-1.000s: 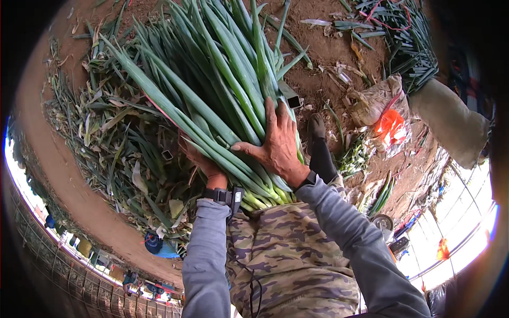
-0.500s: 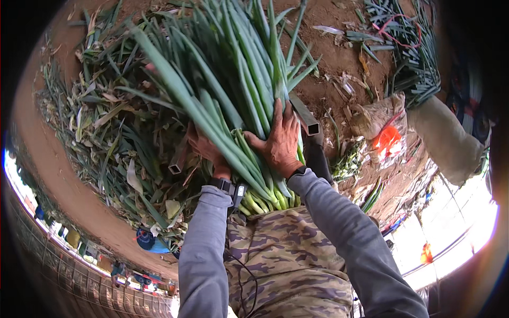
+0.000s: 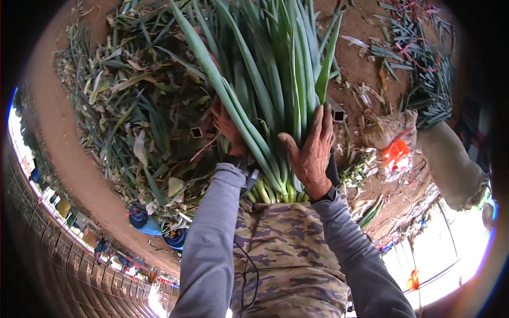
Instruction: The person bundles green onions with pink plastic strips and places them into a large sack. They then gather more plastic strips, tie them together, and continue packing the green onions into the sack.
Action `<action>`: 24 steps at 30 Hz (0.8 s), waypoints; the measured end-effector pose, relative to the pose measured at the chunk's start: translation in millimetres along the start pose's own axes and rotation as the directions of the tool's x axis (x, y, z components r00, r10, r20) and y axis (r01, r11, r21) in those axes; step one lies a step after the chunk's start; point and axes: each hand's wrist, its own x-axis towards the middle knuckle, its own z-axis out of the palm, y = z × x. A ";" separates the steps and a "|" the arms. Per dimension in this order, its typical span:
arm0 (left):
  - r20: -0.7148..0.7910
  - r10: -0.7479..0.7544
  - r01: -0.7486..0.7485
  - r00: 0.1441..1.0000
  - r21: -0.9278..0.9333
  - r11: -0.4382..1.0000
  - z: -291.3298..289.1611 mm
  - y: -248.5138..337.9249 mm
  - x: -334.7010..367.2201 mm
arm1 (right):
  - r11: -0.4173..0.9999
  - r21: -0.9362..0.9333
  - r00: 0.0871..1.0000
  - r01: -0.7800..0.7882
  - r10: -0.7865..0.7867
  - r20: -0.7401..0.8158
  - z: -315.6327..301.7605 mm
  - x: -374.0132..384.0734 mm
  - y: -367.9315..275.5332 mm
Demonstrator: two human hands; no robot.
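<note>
A thick bundle of green onions (image 3: 258,69) stretches away from my lap, long dark green leaves pointing to the far side. Its pale stalk ends (image 3: 275,192) lie against the camouflage apron (image 3: 289,238). My right hand (image 3: 314,153) lies flat along the bundle's right side, fingers stretched out and thumb apart. On the left side, my left hand (image 3: 227,127) rests against the bundle, partly hidden behind a long leaf. What shows of its fingers looks stretched out rather than wrapped round. Square metal tube ends (image 3: 196,132) stick out beside both hands.
Leaf trimmings (image 3: 127,119) heap up at the left on brown ground. More green onions with pinkish ties (image 3: 429,69) lie at the far right. Nearby are a bulging pale sack (image 3: 450,164) and an orange-red plastic piece (image 3: 396,153). Blue round objects (image 3: 139,216) sit at lower left.
My right hand has shifted right and off the top of the bundle to its side, and the leaves there stand more upright. The whole view has swung slightly. My left hand stays at the left side.
</note>
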 end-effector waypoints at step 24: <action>0.235 -0.006 0.091 0.972 -0.352 0.932 -107.8 52.0 -24.5 | 0.991 -0.130 0.997 0.043 -0.033 0.074 43.3 -30.7 -15.7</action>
